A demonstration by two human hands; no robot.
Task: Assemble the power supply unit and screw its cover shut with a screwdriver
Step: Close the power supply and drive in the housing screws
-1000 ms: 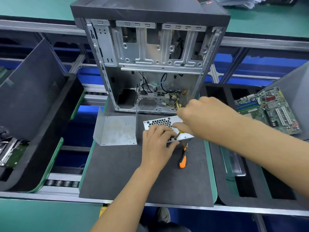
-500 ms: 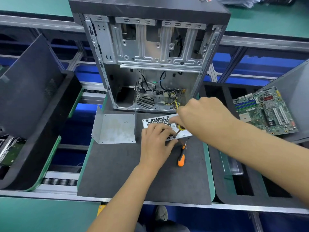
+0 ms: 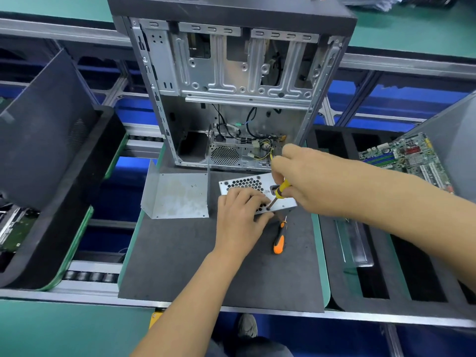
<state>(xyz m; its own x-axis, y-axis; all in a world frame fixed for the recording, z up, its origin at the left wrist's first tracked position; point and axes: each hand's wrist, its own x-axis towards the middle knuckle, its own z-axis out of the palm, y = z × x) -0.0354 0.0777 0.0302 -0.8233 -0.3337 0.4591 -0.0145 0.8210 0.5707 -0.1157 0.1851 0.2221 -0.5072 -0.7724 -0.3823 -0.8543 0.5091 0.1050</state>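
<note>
The silver power supply unit (image 3: 246, 183), with a honeycomb vent on its face, lies on the dark foam mat (image 3: 201, 258) in front of the open computer case. My left hand (image 3: 240, 215) rests flat on its near part and holds it down. My right hand (image 3: 309, 180) grips a yellow-handled screwdriver (image 3: 281, 190), whose tip slants down onto the unit near my left fingers. The bent metal cover (image 3: 177, 193) lies separate on the mat to the left of the unit.
An orange-and-black screwdriver (image 3: 279, 240) lies on the mat just in front of the unit. The open computer case (image 3: 231, 81) stands behind. A motherboard (image 3: 407, 161) leans at the right, above a black foam tray (image 3: 386, 266). A dark panel (image 3: 43, 130) leans at the left.
My right hand has lifted slightly, so the yellow handle now shows. My left hand stays on the unit. The view has shifted a little.
</note>
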